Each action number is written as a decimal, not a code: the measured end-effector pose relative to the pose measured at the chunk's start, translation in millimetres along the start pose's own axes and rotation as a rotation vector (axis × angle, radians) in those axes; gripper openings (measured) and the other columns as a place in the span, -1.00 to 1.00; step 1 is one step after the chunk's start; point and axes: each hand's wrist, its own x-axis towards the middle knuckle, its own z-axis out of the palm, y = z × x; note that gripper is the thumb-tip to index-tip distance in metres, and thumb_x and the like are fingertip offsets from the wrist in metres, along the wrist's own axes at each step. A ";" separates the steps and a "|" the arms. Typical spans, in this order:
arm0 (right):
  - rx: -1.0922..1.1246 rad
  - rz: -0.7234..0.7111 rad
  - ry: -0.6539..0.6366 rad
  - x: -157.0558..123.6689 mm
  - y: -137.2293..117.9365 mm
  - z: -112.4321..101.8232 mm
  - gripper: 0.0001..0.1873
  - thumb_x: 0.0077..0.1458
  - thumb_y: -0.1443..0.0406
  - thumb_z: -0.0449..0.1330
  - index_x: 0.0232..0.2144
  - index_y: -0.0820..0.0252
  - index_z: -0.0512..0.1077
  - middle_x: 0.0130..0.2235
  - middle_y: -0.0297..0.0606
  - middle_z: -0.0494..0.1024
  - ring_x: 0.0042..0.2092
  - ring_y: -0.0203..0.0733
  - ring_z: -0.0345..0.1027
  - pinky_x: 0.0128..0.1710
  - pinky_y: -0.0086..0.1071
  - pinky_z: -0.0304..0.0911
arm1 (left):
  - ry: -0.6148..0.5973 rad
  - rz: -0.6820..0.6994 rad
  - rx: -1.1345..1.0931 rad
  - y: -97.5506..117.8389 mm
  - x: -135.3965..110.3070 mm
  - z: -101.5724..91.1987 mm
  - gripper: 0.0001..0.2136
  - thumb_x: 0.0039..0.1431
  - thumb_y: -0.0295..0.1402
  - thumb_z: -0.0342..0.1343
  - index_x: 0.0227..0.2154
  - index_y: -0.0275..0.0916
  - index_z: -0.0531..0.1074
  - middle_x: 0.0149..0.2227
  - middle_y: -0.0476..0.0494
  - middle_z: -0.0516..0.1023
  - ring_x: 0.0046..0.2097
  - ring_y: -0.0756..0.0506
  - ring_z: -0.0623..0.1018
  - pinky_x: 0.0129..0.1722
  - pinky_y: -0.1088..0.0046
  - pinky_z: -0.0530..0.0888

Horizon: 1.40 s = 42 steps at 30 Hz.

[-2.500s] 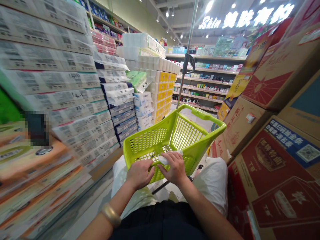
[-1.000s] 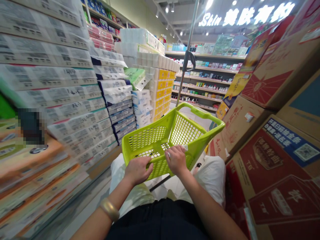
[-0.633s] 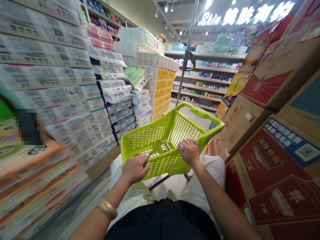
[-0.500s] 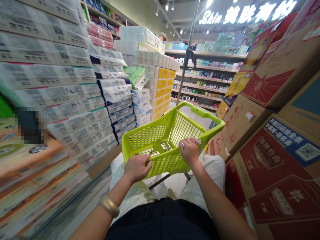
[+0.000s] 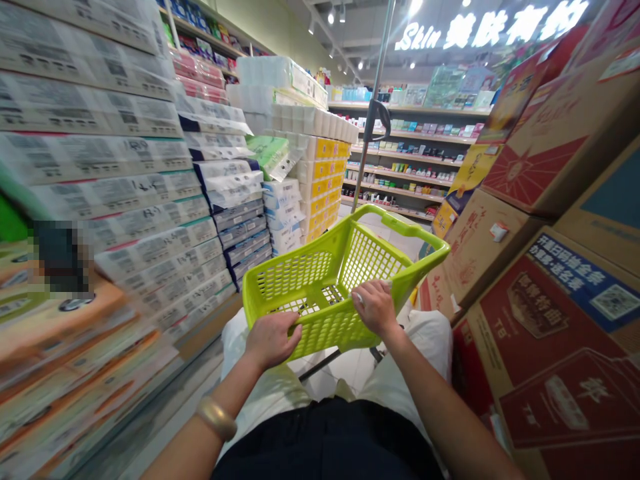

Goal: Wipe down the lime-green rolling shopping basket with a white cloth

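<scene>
A lime-green plastic shopping cart basket (image 5: 320, 340) with perforated walls sits tilted in front of me, above my knees. Over its near rim, toward the left, my left hand (image 5: 274, 339) is closed, thumb on the outer side. My right hand (image 5: 374, 305), with a ring on one finger, is wrapped around the same rim farther right, below the raised handle end. Inside, the slatted bottom shows and I see no goods on it. Dark metal legs (image 5: 320, 365) of the cart show beneath the basket; the undersides of my fingers are hidden.
Wrapped paper packs (image 5: 150, 193) are piled high on the left. Cartons (image 5: 535, 300) crowd the right side. A metal pole with a dark grip (image 5: 376, 121) rises beyond the basket, before shelves (image 5: 415, 157) of small goods.
My right hand has slid a little to the left along the rim, away from the handle end. My left hand and the basket stay nearly in place.
</scene>
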 end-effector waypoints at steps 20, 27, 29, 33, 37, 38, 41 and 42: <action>0.139 -0.036 -0.003 -13.3 -55.1 15.6 -0.85 0.22 0.26 0.08 -0.28 0.06 0.46 -0.27 -0.29 0.52 -0.13 -0.15 0.26 0.02 -0.25 0.02 | 0.008 0.005 -0.004 7.3 -3.3 -2.5 -0.75 0.19 -0.19 -0.14 -0.36 -0.17 0.40 -0.32 -0.11 0.57 -0.25 -0.13 0.51 -0.30 0.40 0.33; -0.062 0.071 0.087 -7.8 29.1 -17.9 -0.76 0.25 0.27 0.03 -0.39 0.10 0.46 -0.32 -0.25 0.51 -0.13 -0.12 0.26 0.04 -0.23 0.01 | 0.014 0.030 0.019 5.1 -3.2 0.8 -0.74 0.21 -0.20 -0.16 -0.36 -0.17 0.40 -0.32 -0.12 0.57 -0.25 -0.15 0.53 -0.32 0.37 0.32; -0.084 0.132 0.138 -6.9 31.9 -17.5 -0.75 0.25 0.27 0.02 -0.40 0.11 0.46 -0.32 -0.23 0.50 -0.10 -0.10 0.24 0.09 -0.20 -0.03 | 0.017 0.029 0.031 5.3 -2.5 1.7 -0.73 0.21 -0.19 -0.16 -0.37 -0.17 0.39 -0.33 -0.12 0.56 -0.26 -0.16 0.53 -0.33 0.36 0.31; -0.018 0.220 0.202 -9.0 -9.1 2.9 -0.75 0.24 0.28 0.02 -0.39 0.12 0.47 -0.31 -0.23 0.49 -0.10 -0.09 0.21 0.12 -0.15 -0.09 | 0.025 0.025 0.037 5.2 -1.2 2.1 -0.72 0.22 -0.18 -0.17 -0.39 -0.18 0.39 -0.35 -0.12 0.56 -0.28 -0.16 0.53 -0.35 0.36 0.30; 0.123 0.120 0.136 -13.8 -59.4 24.4 -0.82 0.21 0.29 0.06 -0.35 0.11 0.47 -0.30 -0.27 0.48 -0.10 -0.12 0.20 0.11 -0.19 -0.07 | 0.043 0.025 0.018 0.4 -1.7 2.2 -0.72 0.21 -0.18 -0.16 -0.37 -0.18 0.41 -0.33 -0.12 0.56 -0.27 -0.15 0.53 -0.34 0.37 0.32; 0.139 0.095 0.124 -14.5 -64.7 26.4 -0.83 0.21 0.29 0.07 -0.32 0.10 0.47 -0.29 -0.28 0.48 -0.09 -0.13 0.20 0.11 -0.20 -0.07 | 0.046 0.025 0.013 -1.7 -2.1 2.3 -0.72 0.21 -0.18 -0.16 -0.36 -0.18 0.41 -0.33 -0.11 0.57 -0.26 -0.15 0.53 -0.33 0.38 0.32; 0.143 -0.013 0.065 -14.6 -58.6 23.2 -0.84 0.22 0.27 0.08 -0.24 0.08 0.47 -0.25 -0.30 0.50 -0.10 -0.17 0.23 0.07 -0.26 -0.04 | 0.040 0.027 0.004 -7.9 -3.4 2.8 -0.72 0.20 -0.18 -0.16 -0.34 -0.17 0.42 -0.30 -0.11 0.57 -0.25 -0.15 0.54 -0.31 0.37 0.34; 0.132 -0.043 0.047 -14.1 -50.6 19.7 -0.84 0.23 0.26 0.08 -0.22 0.07 0.47 -0.24 -0.30 0.51 -0.10 -0.18 0.24 0.05 -0.28 -0.03 | 0.037 0.027 0.005 -9.5 -3.6 2.9 -0.71 0.20 -0.18 -0.16 -0.34 -0.17 0.42 -0.30 -0.11 0.57 -0.24 -0.15 0.54 -0.30 0.37 0.34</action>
